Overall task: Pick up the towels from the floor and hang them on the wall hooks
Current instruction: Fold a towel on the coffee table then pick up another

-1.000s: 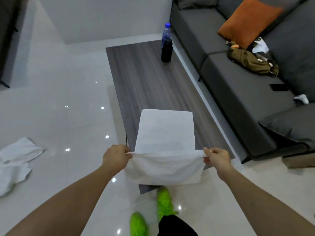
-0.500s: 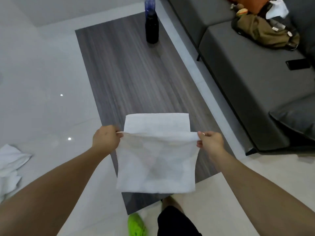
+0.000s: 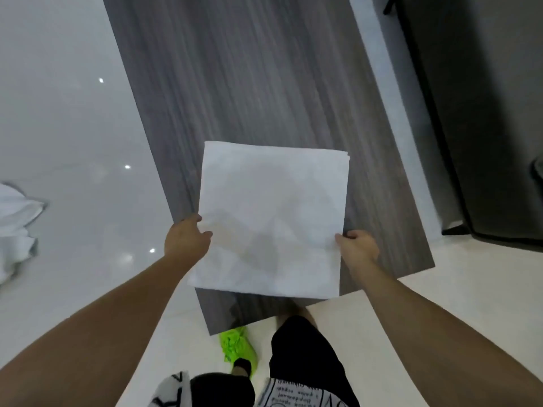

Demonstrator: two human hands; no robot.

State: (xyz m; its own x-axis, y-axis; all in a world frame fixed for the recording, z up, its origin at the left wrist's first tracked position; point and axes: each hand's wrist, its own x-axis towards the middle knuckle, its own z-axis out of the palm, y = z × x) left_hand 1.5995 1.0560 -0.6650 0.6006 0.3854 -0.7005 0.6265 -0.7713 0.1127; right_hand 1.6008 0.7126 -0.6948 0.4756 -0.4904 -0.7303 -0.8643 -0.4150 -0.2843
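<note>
A folded white towel (image 3: 273,221) was gripped at its side edges by the left hand (image 3: 186,240) and the right hand (image 3: 357,249), spread flat over the near end of a grey wooden table (image 3: 249,83). Another crumpled towel (image 3: 16,227) lay on the glossy floor (image 3: 67,136) at far left.

A folded white towel (image 3: 273,221) lies flat over the near end of the grey wood-grain bench (image 3: 235,83). The left hand (image 3: 186,239) grips its left edge; the right hand (image 3: 357,248) grips its right edge. A second, crumpled white towel (image 3: 14,227) lies on the glossy floor (image 3: 73,127) at far left. A green shoe (image 3: 239,349) stands below the bench corner
</note>
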